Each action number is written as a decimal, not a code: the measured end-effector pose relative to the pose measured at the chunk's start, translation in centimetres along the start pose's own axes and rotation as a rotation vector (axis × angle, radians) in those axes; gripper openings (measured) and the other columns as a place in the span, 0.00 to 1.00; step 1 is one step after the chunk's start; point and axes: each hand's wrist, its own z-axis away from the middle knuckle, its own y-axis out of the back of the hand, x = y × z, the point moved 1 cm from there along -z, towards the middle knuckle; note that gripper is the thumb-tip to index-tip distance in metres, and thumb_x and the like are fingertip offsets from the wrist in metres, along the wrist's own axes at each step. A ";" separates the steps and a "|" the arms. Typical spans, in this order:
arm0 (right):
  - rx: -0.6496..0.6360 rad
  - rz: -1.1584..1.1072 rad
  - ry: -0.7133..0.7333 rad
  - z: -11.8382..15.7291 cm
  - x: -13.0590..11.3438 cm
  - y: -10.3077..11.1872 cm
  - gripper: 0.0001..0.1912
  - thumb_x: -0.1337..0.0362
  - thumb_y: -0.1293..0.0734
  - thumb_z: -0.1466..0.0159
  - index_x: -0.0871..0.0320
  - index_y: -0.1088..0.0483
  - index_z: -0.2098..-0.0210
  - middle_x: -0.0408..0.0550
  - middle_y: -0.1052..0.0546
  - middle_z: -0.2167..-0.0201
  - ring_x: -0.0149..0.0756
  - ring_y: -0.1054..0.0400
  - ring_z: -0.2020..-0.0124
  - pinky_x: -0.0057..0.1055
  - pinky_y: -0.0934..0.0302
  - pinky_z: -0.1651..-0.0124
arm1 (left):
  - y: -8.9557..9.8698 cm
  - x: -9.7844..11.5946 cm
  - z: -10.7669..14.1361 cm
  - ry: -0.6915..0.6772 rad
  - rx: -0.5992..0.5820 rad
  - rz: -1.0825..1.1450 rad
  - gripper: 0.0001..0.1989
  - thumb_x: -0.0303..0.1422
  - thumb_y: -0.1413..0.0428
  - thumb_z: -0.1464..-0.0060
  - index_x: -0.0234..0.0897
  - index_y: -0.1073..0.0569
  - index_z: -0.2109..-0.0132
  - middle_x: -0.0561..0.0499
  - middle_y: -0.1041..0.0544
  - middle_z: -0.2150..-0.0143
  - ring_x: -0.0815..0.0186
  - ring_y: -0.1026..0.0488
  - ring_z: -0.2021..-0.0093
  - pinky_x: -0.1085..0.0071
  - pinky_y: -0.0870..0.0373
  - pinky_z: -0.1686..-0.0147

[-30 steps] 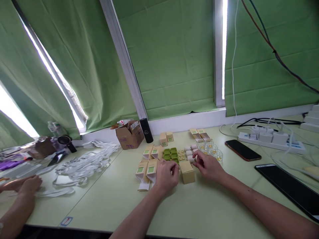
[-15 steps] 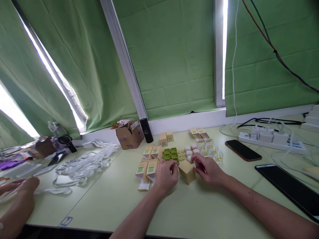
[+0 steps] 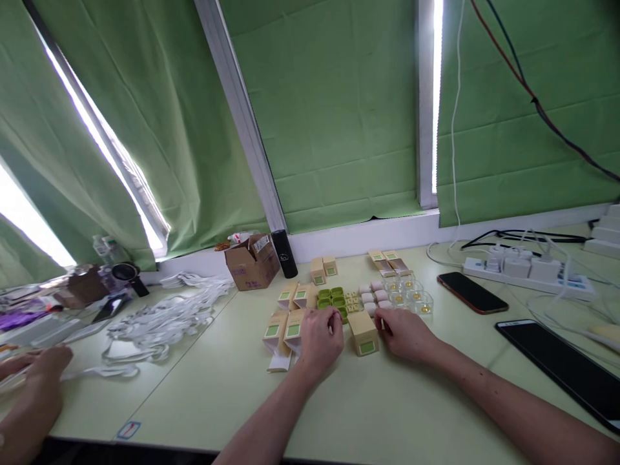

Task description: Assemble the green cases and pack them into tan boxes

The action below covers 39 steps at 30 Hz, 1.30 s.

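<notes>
A small tan cardboard box (image 3: 362, 326) stands on the table between my hands, its green-windowed face toward me. My left hand (image 3: 322, 337), with curled fingers, is just left of the box and slightly apart from it. Close against the box's right side is my right hand (image 3: 404, 332), its fingers bent together. What either hand may hold is hidden. Several tan boxes with open flaps (image 3: 274, 332) are left of my left hand. Beyond my hands lie green square cups (image 3: 331, 296), tiny yellow pieces (image 3: 352, 300), pale pink cylinders (image 3: 371, 298) and clear containers with gold centres (image 3: 415, 295).
Two closed boxes (image 3: 323, 270) and flat opened boxes (image 3: 389, 261) lie farther back. A carton (image 3: 252, 263) and black bottle (image 3: 285, 254) stand near the wall. Phones (image 3: 472, 292), a tablet (image 3: 562, 368) and a power strip (image 3: 530, 274) are right. White straps (image 3: 155, 323) and another person's hand (image 3: 48, 365) are left.
The small box has turned so its green-windowed face points toward me. My left hand has drawn slightly left from it; my right fingers have curled in and lowered beside it.
</notes>
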 end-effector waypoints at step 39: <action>-0.072 0.052 -0.008 0.3 -0.7 0.3 0.12 0.62 0.33 0.32 0.53 0.26 0.50 0.52 0.17 0.58 0.49 0.23 0.55 0.33 0.48 0.63 | -1.9 -3.2 -18.3 -0.044 -0.517 -0.467 0.31 0.24 0.37 0.46 0.36 0.34 0.36 0.40 0.22 0.42 0.49 0.27 0.41 0.60 0.29 0.44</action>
